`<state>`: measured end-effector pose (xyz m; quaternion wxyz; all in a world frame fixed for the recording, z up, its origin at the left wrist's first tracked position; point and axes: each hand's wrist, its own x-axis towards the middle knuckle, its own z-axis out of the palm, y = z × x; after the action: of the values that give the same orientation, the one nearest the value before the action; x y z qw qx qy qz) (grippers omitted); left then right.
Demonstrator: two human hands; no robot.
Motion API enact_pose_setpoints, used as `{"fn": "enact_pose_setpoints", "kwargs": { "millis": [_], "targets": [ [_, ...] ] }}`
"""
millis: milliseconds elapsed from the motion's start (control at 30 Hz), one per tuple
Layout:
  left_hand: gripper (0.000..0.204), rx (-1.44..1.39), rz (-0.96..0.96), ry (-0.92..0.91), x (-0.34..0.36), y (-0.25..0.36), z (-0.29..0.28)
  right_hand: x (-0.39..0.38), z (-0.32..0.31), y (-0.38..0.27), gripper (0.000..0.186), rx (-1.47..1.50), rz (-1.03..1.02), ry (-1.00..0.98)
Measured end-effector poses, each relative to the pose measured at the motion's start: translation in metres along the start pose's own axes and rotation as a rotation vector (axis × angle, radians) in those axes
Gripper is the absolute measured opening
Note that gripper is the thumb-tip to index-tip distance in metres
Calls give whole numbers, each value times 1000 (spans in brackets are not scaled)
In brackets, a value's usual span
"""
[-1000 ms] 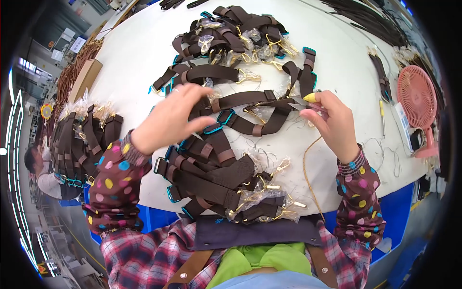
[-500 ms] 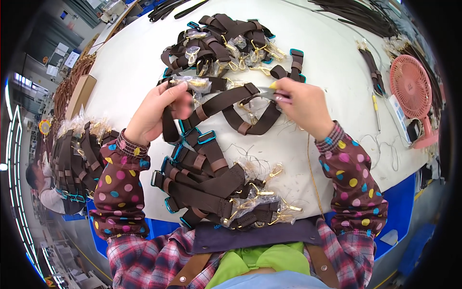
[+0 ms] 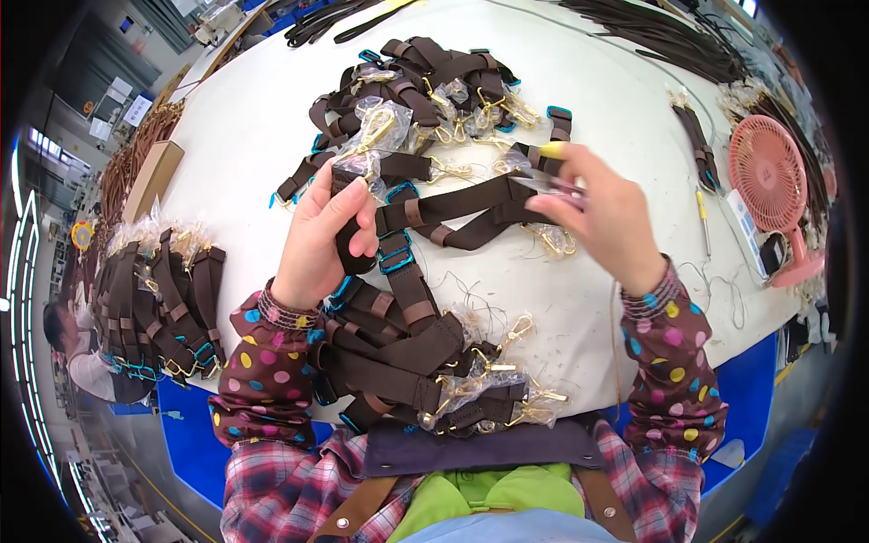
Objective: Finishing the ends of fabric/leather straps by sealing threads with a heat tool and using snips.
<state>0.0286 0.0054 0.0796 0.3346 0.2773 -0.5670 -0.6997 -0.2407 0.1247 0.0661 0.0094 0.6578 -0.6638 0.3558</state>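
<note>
My left hand (image 3: 328,226) is closed on the end of a dark brown webbing strap (image 3: 356,242), just below a gold snap hook (image 3: 377,125) wrapped in clear plastic. In my right hand (image 3: 608,213) are small thread snips (image 3: 543,181), their blades pointing left near another strap (image 3: 475,197). Something yellow shows at that hand's fingertips. Below the hands lies a bundle of straps (image 3: 380,348) with blue-edged buckles and plastic-wrapped gold hooks. A larger heap of similar straps (image 3: 453,68) lies beyond them.
On the white table (image 3: 244,118), a pink fan (image 3: 771,172) stands at right, beside a yellow-handled tool (image 3: 702,213) and loose threads. Hanging straps (image 3: 158,303) and a cardboard box (image 3: 152,181) are at left. A person (image 3: 86,357) sits beyond the left edge.
My left hand has moved right and closed on the strap end, and the wrapped hook now stands up above it. My right hand and the snips have shifted right.
</note>
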Motion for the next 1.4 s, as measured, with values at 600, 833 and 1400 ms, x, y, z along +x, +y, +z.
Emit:
{"fn": "enact_pose_setpoints", "kwargs": {
  "millis": [600,833,1400],
  "targets": [
    [25,-113,11,-71,-4,-6,1,37,49,-27,26,-195,-278,53],
    [37,-717,-79,-127,3,-6,-9,7,18,28,39,-75,15,59],
    [29,479,-173,-225,109,-49,30,-34,23,68,28,-60,64,-125]
  ]
}}
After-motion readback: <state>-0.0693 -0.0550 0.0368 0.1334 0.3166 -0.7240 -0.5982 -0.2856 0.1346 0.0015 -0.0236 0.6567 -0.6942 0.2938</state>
